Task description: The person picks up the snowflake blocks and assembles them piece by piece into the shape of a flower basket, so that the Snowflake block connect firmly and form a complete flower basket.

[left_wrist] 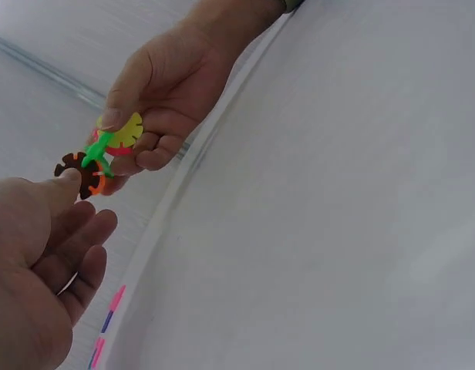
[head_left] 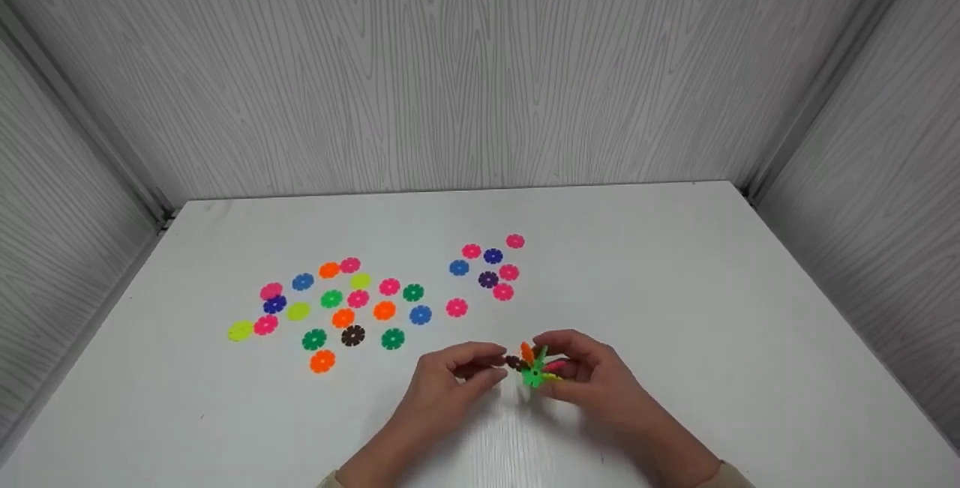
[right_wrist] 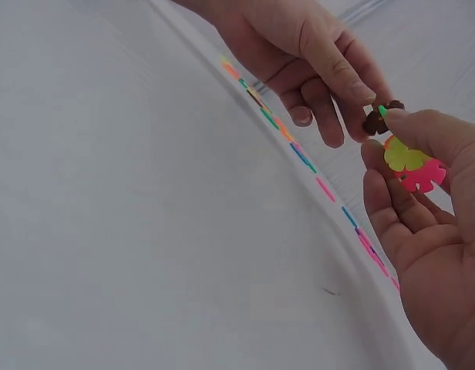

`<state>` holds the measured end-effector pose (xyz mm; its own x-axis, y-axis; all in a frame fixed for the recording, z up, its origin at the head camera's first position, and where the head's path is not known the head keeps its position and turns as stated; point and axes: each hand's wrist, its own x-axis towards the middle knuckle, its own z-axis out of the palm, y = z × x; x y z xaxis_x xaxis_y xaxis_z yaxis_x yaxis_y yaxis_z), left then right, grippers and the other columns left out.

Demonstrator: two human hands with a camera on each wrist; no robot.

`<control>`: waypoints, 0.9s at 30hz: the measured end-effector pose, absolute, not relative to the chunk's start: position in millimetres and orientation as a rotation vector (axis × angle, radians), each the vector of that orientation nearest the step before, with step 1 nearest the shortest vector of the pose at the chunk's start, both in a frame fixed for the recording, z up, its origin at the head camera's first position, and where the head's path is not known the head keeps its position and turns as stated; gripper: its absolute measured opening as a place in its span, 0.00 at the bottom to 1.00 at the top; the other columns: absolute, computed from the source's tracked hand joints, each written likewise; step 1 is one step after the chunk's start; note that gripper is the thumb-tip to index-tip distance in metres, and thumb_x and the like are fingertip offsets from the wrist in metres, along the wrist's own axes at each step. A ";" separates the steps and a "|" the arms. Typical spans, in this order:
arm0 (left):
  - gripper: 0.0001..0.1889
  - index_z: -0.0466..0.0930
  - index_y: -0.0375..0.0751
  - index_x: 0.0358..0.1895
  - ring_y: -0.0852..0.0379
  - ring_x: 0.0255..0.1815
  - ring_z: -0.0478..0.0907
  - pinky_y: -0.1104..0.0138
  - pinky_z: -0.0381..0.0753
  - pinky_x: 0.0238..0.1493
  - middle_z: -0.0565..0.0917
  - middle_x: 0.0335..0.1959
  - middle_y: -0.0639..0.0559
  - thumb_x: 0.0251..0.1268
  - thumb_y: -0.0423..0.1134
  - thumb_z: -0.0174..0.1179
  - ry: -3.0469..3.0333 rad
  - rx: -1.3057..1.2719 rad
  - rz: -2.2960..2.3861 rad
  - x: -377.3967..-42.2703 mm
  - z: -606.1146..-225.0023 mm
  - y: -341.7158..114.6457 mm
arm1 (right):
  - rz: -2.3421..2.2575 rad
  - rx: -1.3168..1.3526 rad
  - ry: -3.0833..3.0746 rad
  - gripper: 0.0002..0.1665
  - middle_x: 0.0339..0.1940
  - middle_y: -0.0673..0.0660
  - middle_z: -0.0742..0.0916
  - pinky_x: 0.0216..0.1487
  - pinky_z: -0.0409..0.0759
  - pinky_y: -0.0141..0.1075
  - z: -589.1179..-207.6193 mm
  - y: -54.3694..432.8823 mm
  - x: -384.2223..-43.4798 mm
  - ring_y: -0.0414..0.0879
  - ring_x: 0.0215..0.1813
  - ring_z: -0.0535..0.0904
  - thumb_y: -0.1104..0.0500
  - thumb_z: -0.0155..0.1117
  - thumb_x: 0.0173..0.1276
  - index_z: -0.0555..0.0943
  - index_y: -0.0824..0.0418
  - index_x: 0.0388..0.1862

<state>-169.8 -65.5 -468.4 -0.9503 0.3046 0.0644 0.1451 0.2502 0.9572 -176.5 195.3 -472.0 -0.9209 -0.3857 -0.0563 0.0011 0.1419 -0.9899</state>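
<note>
Close over the front of the white table, my right hand point(head_left: 592, 375) holds a cluster of notched plastic discs fitted together. Its green disc point(head_left: 534, 374) faces up, with an orange disc point(head_left: 527, 353), a pink disc point(right_wrist: 421, 176) and a yellow disc point(left_wrist: 128, 132) around it. My left hand point(head_left: 461, 379) pinches a dark brown notched disc point(left_wrist: 83, 176) between thumb and fingers. That brown disc meets the green one at its edge in the left wrist view. Fingers of the right hand hide part of the cluster.
Many loose notched discs lie flat on the white table point(head_left: 712, 285), left and ahead of my hands. Among them are an orange disc point(head_left: 322, 361), a dark green disc point(head_left: 393, 339) and a pink disc point(head_left: 457, 307). A wood-grain panel point(head_left: 480, 83) rises behind the table.
</note>
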 end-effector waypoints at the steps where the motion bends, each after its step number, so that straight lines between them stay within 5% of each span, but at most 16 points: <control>1: 0.15 0.89 0.50 0.59 0.58 0.51 0.86 0.69 0.85 0.53 0.91 0.51 0.57 0.73 0.41 0.70 2.425 0.428 1.780 -174.0 -467.8 -69.2 | -1.855 -0.343 2.138 0.33 0.63 0.61 0.84 0.57 0.86 0.39 -472.4 195.5 -177.1 0.58 0.56 0.86 0.60 0.81 0.64 0.81 0.56 0.68; 7: 0.16 0.88 0.47 0.61 0.55 0.52 0.84 0.64 0.86 0.52 0.90 0.51 0.54 0.73 0.41 0.70 2.683 0.389 1.647 -212.5 -464.4 -93.1 | -1.895 -0.282 2.158 0.34 0.64 0.61 0.84 0.56 0.86 0.39 -474.4 198.1 -178.6 0.57 0.58 0.85 0.61 0.81 0.64 0.80 0.56 0.68; 14: 0.18 0.87 0.51 0.63 0.51 0.62 0.80 0.54 0.83 0.63 0.87 0.57 0.53 0.73 0.42 0.70 2.760 0.280 1.431 -255.2 -468.9 -109.8 | -1.917 -0.308 2.134 0.33 0.64 0.62 0.83 0.56 0.87 0.40 -478.4 199.5 -177.9 0.58 0.58 0.85 0.64 0.78 0.65 0.80 0.56 0.69; 27: 0.19 0.87 0.49 0.64 0.52 0.59 0.76 0.55 0.80 0.65 0.83 0.54 0.52 0.72 0.39 0.71 2.847 0.456 1.190 -268.5 -474.3 -108.6 | -1.881 -0.335 2.166 0.34 0.63 0.61 0.83 0.57 0.86 0.39 -478.0 196.8 -180.1 0.57 0.57 0.85 0.64 0.78 0.65 0.80 0.58 0.69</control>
